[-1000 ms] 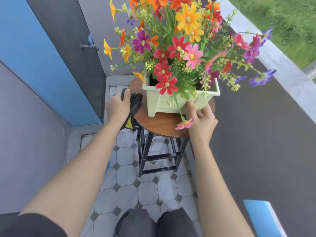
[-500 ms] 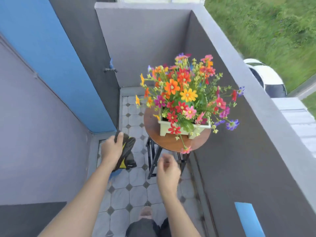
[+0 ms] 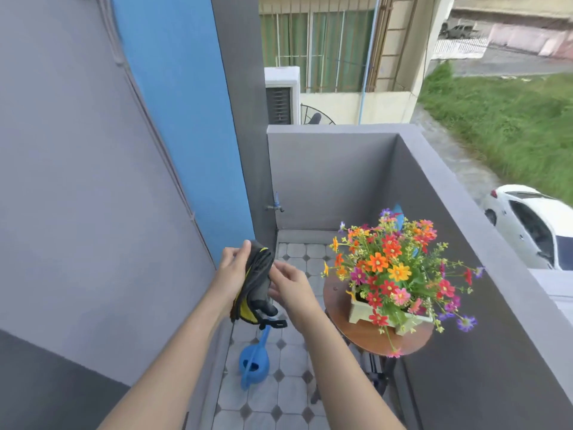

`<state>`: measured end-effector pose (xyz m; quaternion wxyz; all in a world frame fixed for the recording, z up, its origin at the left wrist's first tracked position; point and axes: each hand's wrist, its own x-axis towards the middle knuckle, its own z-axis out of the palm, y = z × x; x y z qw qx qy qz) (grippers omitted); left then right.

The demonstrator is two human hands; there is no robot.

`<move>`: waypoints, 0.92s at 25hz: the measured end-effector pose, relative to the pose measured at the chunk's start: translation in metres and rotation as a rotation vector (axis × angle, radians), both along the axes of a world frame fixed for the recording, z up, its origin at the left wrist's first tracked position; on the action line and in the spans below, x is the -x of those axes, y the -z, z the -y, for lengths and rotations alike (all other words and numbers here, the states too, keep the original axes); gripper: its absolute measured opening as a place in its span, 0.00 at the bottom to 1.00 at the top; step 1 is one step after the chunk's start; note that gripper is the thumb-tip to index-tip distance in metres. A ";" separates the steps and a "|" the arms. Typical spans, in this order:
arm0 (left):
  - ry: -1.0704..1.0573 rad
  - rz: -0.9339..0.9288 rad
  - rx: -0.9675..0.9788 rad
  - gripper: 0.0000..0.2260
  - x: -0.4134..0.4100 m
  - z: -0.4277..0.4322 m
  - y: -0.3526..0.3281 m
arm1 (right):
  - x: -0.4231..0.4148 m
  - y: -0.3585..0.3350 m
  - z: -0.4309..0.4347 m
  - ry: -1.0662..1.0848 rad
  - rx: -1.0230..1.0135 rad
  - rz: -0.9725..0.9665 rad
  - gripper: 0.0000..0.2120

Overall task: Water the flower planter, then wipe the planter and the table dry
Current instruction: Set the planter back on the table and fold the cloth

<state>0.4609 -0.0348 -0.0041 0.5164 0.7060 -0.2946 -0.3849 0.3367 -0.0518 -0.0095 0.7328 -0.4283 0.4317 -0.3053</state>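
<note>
- Tap [image 3: 277, 207] on the grey wall, above and beyond the left hand [image 3: 231, 273].
- Blue panel [image 3: 186, 119], up and left of that hand.
- Tiled floor [image 3: 288, 395], below the right hand [image 3: 290, 285].
- White car [image 3: 533, 225], far right of the right hand, past the parapet [image 3: 465, 212].
- Grass [image 3: 511, 119], up right, farther off.

Soft, even daylight fills the balcony [image 3: 328, 178] from the open side on the right; shadows are faint, with only mild shade under the tabletop [image 3: 364, 338]. The white car [image 3: 533, 226] is near blown out. The wide lens bends the wall [image 3: 77, 181] at the left edge. Slight motion blur softens the left grip [image 3: 232, 271], the right grip [image 3: 290, 285], the cloth [image 3: 257, 283] and the grass [image 3: 502, 125]; the flowers [image 3: 393, 268] look sharper, their colours vivid.
</note>
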 end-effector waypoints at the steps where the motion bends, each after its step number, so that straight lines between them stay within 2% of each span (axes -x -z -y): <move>1: 0.014 0.023 0.003 0.20 0.006 0.008 -0.017 | 0.006 -0.015 0.005 0.065 -0.036 0.081 0.13; 3: 0.119 -0.064 -0.025 0.25 0.027 0.022 -0.051 | 0.029 -0.044 0.015 0.251 -0.024 0.185 0.10; 8: 0.641 -0.581 -0.091 0.45 0.112 0.054 -0.090 | 0.123 -0.101 0.024 0.594 0.252 0.179 0.06; 10: 0.813 -0.725 -0.126 0.45 0.168 0.058 -0.096 | 0.176 -0.109 0.017 0.720 0.295 0.141 0.06; 14: 1.126 -0.782 -0.222 0.35 0.292 0.061 -0.094 | 0.296 -0.102 -0.010 0.991 0.316 0.079 0.15; 16: 1.204 -0.686 -0.233 0.22 0.346 0.062 -0.082 | 0.351 -0.089 -0.035 1.136 0.289 0.067 0.17; 18: 1.264 -0.439 -0.222 0.10 0.400 0.059 -0.064 | 0.401 -0.068 -0.068 1.263 0.246 0.028 0.15; 20: 1.328 -0.226 -0.224 0.07 0.446 0.058 -0.040 | 0.433 -0.043 -0.100 1.355 0.158 -0.027 0.15; 23: 1.451 0.037 -0.229 0.07 0.495 0.053 0.004 | 0.457 0.005 -0.132 1.454 0.026 -0.158 0.15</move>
